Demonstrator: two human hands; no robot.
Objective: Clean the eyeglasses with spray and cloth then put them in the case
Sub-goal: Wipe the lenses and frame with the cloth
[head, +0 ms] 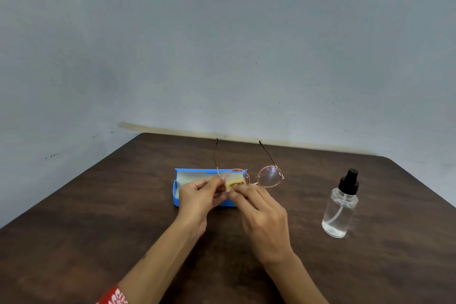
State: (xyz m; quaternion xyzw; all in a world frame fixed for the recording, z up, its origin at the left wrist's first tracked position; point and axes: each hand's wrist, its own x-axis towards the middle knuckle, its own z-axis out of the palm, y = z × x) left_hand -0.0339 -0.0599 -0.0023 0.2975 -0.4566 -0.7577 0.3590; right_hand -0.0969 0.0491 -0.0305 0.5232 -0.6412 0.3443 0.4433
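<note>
Two hands hold the round-framed eyeglasses [256,176] above the open blue case [178,192]: left hand [199,195] pinches the frame, right hand [259,207] pinches a yellow cloth [234,184] on one lens. Wiping underway; casing remains. Spray bottle [341,207] stands aside.

Setting: a plain indoor room, likely domestic; the exact type cannot be determined. A dark wooden table [98,217] stands against a bare grey-blue painted wall [222,44]. The wall shows small dark specks and a brownish stain along the table's far edge.
</note>
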